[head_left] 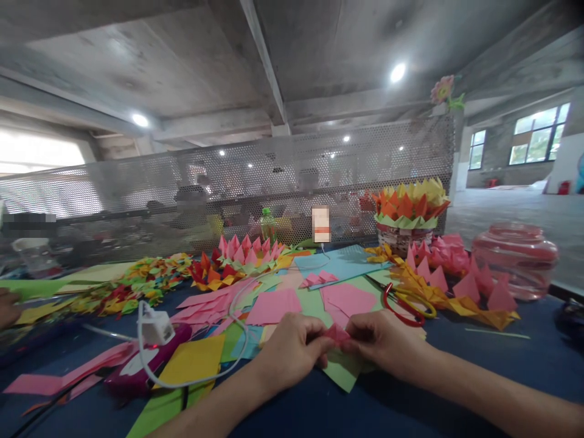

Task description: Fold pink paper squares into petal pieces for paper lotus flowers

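Note:
Between my two hands is a small folded piece of pink paper [337, 334], pinched at both sides. My left hand [292, 344] is closed on its left edge, thumb and forefinger pressed together. On the other edge, my right hand [390, 340] grips it the same way. Flat pink sheets [274, 306] lie just beyond my hands, with pale green paper [343, 372] beneath them. A pair of scissors with red and yellow handles [406, 304] rests right of my right hand. Small folded pink pieces [318, 279] sit farther back on a blue sheet [337, 263].
A purple power strip [148, 359] with a white charger [156, 325] and looping cable is at left. Pink and orange paper petals [465, 289] and a clear jar [515, 261] stand right. A basket [404, 240] holds a paper lotus. A perforated metal screen [255, 176] closes the back. Another person's hand [8, 307] shows far left.

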`<state>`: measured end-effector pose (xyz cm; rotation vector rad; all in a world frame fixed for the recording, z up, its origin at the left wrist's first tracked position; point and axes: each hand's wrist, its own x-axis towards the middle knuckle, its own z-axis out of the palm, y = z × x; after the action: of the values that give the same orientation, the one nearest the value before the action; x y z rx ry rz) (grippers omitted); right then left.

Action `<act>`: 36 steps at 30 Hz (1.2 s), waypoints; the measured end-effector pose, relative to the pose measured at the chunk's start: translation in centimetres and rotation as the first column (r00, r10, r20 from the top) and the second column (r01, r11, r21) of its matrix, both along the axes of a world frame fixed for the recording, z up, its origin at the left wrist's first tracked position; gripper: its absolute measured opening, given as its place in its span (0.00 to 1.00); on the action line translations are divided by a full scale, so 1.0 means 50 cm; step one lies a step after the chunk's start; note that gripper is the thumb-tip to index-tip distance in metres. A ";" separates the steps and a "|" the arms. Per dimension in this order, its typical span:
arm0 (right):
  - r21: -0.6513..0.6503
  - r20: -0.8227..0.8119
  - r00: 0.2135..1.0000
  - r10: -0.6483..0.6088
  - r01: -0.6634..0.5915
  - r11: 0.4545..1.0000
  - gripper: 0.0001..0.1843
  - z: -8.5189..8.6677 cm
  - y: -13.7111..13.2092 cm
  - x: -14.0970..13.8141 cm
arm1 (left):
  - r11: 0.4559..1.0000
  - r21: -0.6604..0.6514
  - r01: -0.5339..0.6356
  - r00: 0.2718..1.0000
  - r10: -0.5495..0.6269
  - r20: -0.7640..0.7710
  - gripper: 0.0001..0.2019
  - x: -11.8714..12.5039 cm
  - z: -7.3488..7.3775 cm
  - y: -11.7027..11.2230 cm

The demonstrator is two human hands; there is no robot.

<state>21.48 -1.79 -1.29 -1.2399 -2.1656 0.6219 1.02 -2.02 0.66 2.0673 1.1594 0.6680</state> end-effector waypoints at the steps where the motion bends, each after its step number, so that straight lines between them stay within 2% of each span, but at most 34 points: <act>1: 0.000 0.003 1.000 -0.004 0.004 1.000 0.12 0.003 0.000 0.001 | 1.000 -0.004 -0.005 1.000 0.005 0.014 0.13 -0.002 -0.002 0.003; 6: 0.010 0.007 1.000 -0.025 0.025 1.000 0.09 0.014 0.000 0.005 | 1.000 0.011 0.021 0.999 -0.021 0.030 0.11 -0.007 -0.005 0.008; 10: 0.022 0.009 1.000 -0.029 0.028 0.999 0.10 0.012 0.009 0.010 | 0.999 -0.032 0.006 1.000 -0.006 0.018 0.08 -0.011 -0.004 0.011; 13: 0.035 0.004 1.000 -0.011 0.011 0.999 0.09 0.009 0.016 0.014 | 0.999 -0.049 0.003 1.000 -0.001 0.024 0.09 -0.014 -0.005 0.017; 19: 0.052 -0.016 0.999 0.042 -0.041 0.998 0.13 0.016 0.007 0.013 | 0.999 -0.052 -0.005 1.000 0.006 0.027 0.10 -0.016 0.007 0.016; 26: 0.068 -0.019 0.999 0.029 -0.027 0.997 0.11 0.035 -0.001 0.008 | 0.999 0.023 -0.023 1.000 0.023 0.016 0.10 -0.016 0.021 0.006; 31: 0.063 -0.012 0.999 0.039 -0.039 0.997 0.10 0.020 0.004 0.011 | 0.989 0.122 0.081 0.992 -0.091 0.086 0.10 -0.009 0.016 0.007; 36: 0.045 -0.011 0.997 0.079 -0.078 0.996 0.12 0.013 -0.001 0.006 | 0.994 -0.071 0.086 0.962 -0.064 0.265 0.09 -0.007 0.000 0.017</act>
<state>21.78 -1.86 -0.66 -1.1290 -2.2141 0.6083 0.69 -1.15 0.66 1.8776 0.9373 0.8161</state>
